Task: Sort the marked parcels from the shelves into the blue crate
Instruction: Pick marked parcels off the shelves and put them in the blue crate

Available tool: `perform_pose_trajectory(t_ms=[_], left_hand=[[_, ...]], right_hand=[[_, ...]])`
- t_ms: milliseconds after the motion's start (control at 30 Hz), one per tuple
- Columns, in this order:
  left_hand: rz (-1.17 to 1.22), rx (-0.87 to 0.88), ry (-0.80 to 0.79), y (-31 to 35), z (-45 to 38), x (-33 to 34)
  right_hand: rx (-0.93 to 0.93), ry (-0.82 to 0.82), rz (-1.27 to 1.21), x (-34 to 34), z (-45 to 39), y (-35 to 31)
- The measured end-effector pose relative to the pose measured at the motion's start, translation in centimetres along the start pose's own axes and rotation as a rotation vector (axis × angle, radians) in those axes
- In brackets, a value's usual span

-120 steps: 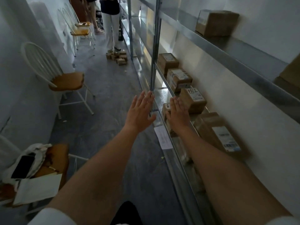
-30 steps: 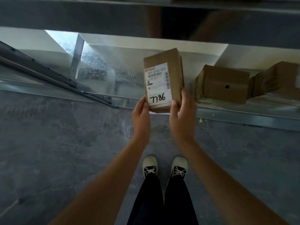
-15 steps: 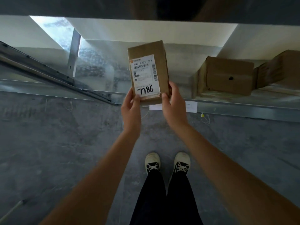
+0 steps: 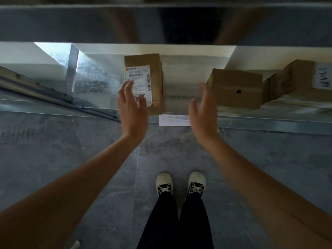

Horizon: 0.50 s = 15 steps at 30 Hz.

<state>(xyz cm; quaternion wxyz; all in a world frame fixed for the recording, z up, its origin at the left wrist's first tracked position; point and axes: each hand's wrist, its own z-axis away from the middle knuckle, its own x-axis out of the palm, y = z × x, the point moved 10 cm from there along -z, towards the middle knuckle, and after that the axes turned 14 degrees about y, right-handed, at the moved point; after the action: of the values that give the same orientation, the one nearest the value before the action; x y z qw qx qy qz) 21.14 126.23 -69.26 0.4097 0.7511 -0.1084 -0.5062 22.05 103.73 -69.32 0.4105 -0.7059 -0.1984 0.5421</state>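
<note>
A brown cardboard parcel [image 4: 154, 76] with a white label lies on the low metal shelf [image 4: 269, 121], near its front edge. My left hand [image 4: 132, 110] hovers in front of the label with fingers spread, covering the handwritten number and holding nothing. My right hand [image 4: 203, 112] is open too, a little to the right of the parcel and apart from it. Further right on the same shelf sit a parcel with a black dot [image 4: 237, 88] and another parcel with a handwritten label [image 4: 305, 78]. No blue crate is in view.
A white paper tag [image 4: 174, 120] hangs on the shelf's front rail. An upper shelf [image 4: 71, 24] overhangs at the top. My two shoes [image 4: 179, 184] stand on the grey floor [image 4: 53, 150] just before the shelf. A slanted metal rail [image 4: 53, 94] lies at the left.
Both hands held the parcel marked 7786 up in front of me; now it lies on the shelf and both hands have let go and spread apart.
</note>
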Motion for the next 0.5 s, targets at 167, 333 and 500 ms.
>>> perform_pose_trajectory(t_ms=[167, 333, 500], left_hand=[[0.187, -0.246, -0.472, 5.1, 6.4, 11.3], [0.330, -0.718, -0.618, 6.7, 11.4, 16.4], [0.368, -0.700, -0.636, 8.6, 12.0, 16.6]], right_hand=[[0.344, 0.392, 0.129, -11.5, -4.4, 10.2], [0.740, 0.063, 0.043, -10.3, -4.9, 17.6], [0.647, -0.018, -0.071, -9.1, -4.0, 17.0]])
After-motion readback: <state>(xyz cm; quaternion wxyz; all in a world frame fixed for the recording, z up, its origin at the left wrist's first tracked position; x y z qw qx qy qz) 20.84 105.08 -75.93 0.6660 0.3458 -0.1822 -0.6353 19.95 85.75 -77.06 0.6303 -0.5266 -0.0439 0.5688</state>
